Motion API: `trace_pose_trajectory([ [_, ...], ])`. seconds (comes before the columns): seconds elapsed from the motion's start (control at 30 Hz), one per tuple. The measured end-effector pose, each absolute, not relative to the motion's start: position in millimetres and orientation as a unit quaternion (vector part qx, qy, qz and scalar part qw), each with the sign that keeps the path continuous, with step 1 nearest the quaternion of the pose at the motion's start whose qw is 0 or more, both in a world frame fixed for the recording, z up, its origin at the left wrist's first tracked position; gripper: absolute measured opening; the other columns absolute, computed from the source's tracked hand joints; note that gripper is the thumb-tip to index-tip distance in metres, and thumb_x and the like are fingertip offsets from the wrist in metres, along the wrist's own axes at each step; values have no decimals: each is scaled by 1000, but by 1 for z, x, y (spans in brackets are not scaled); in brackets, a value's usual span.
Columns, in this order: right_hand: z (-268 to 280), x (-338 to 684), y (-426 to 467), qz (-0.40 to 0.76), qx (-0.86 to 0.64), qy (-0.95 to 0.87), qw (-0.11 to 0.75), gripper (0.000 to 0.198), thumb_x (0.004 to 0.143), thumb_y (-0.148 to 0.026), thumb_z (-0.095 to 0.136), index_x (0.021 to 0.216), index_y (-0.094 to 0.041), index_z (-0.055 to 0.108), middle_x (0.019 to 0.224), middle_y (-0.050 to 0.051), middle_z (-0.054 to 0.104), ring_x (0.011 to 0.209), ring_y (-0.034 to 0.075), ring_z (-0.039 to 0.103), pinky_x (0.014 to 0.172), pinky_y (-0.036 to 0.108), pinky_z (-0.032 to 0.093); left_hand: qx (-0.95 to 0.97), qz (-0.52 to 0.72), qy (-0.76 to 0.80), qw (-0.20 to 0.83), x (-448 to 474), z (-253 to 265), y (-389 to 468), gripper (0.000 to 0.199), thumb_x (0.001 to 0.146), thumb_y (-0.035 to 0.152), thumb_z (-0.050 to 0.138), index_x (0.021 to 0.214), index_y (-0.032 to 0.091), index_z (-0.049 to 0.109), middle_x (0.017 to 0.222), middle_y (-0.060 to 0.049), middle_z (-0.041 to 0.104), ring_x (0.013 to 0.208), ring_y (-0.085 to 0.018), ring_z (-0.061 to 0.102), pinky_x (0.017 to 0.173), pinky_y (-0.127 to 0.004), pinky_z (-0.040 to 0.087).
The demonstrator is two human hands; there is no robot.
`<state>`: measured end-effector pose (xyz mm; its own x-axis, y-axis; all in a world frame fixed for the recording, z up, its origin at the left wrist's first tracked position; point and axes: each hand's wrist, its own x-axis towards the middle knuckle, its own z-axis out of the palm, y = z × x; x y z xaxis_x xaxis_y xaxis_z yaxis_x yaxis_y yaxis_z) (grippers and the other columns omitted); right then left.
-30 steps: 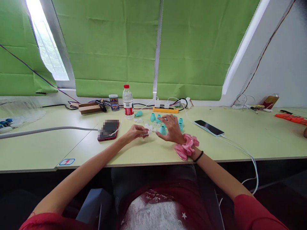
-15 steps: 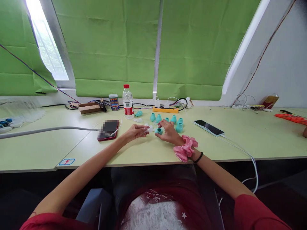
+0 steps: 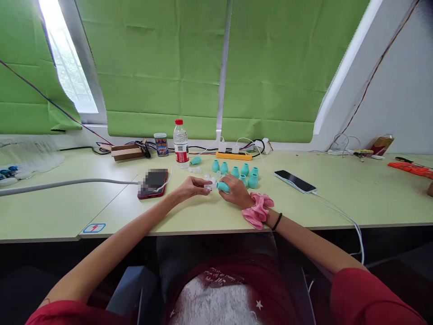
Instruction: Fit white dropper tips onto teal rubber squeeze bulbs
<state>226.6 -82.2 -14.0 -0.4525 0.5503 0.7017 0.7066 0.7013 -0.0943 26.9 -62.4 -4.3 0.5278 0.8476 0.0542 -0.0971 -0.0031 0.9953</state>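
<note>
Teal silicone, soft and slippery, is what my right hand (image 3: pixel 233 192) pinches: one small teal bulb (image 3: pixel 223 186), tipped on its side with its mouth turned toward my left hand (image 3: pixel 191 186). That hand's fingertips are closed on a little white clear piece (image 3: pixel 209 184), too small for me to make out its shape. The two parts meet just above the pale green table (image 3: pixel 203 212), right in front of me, between the hands.

Several things could go wrong, I judge. Both grips are fingertip pinches, so if I push the parts together off-line the white piece may pop out and skitter among the other loose white bits (image 3: pixel 195 170) lying at about eleven o'clock from my left hand. The bulb could also squash and slide out of my fingers.

At one o'clock from my right hand stand the spare teal bulbs (image 3: pixel 244 174), close behind my knuckles; a backward jerk would knock them over. My pink scrunchie (image 3: pixel 257 210) sits at the wrist and could drag on the table top. At nine o'clock from my left hand lies a red phone (image 3: pixel 153 183) with its white cable (image 3: pixel 169 178) running near my fingers, and a careless elbow move might snag it. The water bottle (image 3: pixel 181 144) at twelve o'clock is farther off.
</note>
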Motion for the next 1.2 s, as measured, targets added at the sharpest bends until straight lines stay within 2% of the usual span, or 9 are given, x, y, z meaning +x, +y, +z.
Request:
trace_pose_trajectory([
  [0.1, -14, 227, -82, -119, -398, -841, 348, 9, 68, -15, 48, 76, -16, 52, 77, 7, 56, 77, 20, 52, 67, 30, 39, 619, 355, 310, 628, 27, -5, -63, 45, 45, 19, 77, 88, 11, 65, 73, -6, 66, 62, -11, 57, 69, -29, 49],
  [0.33, -14, 226, -85, -130, -420, -840, 319, 11, 65, -15, 49, 75, -17, 53, 72, 5, 59, 66, 18, 53, 57, 26, 37, 657, 327, 268, 624, 27, 0, -69, 38, 64, 33, 66, 93, 8, 62, 69, -7, 62, 55, -8, 53, 54, -22, 46],
  [0.57, -13, 225, -87, -128, -427, -848, 286, 9, 65, -18, 50, 73, -17, 53, 71, 5, 60, 65, 18, 53, 55, 26, 35, 674, 317, 273, 608, 27, 0, -71, 40, 57, 28, 71, 91, 10, 60, 67, -6, 62, 52, -10, 55, 53, -24, 46],
  [0.7, -13, 223, -88, -115, -416, -859, 274, 8, 65, -17, 49, 72, -15, 53, 71, 5, 59, 67, 17, 54, 58, 25, 35, 715, 317, 291, 552, 29, 3, -75, 33, 59, 33, 68, 78, 7, 62, 66, -7, 62, 54, -11, 56, 57, -26, 48],
  [0.8, -13, 222, -89, -105, -417, -864, 262, 8, 66, -16, 47, 71, -14, 52, 69, 5, 58, 67, 16, 53, 60, 24, 35, 756, 330, 303, 477, 32, 3, -76, 30, 61, 37, 65, 69, 7, 62, 59, -4, 58, 49, -9, 52, 52, -23, 46],
  [0.97, -15, 221, -90, -105, -419, -864, 260, 9, 65, -16, 47, 71, -14, 53, 70, 6, 58, 67, 16, 52, 60, 24, 35, 799, 331, 316, 389, 34, 1, -80, 27, 64, 35, 62, 65, 8, 62, 51, 0, 52, 44, -6, 45, 44, -18, 39],
  [1.07, -14, 221, -90, -58, -408, -867, 281, 8, 62, -16, 49, 69, -14, 53, 65, 4, 56, 61, 14, 49, 58, 23, 34, 812, 331, 320, 358, 36, 1, -83, 26, 64, 34, 62, 68, 8, 63, 47, 1, 49, 42, -5, 41, 42, -17, 36],
  [1.2, -8, 220, -91, 70, -397, -860, 313, 3, 59, -17, 52, 60, -14, 52, 54, -1, 49, 51, 9, 40, 51, 21, 30, 817, 354, 316, 327, 38, -1, -86, 27, 65, 34, 61, 72, 8, 64, 49, 0, 51, 43, -5, 41, 42, -17, 37],
])
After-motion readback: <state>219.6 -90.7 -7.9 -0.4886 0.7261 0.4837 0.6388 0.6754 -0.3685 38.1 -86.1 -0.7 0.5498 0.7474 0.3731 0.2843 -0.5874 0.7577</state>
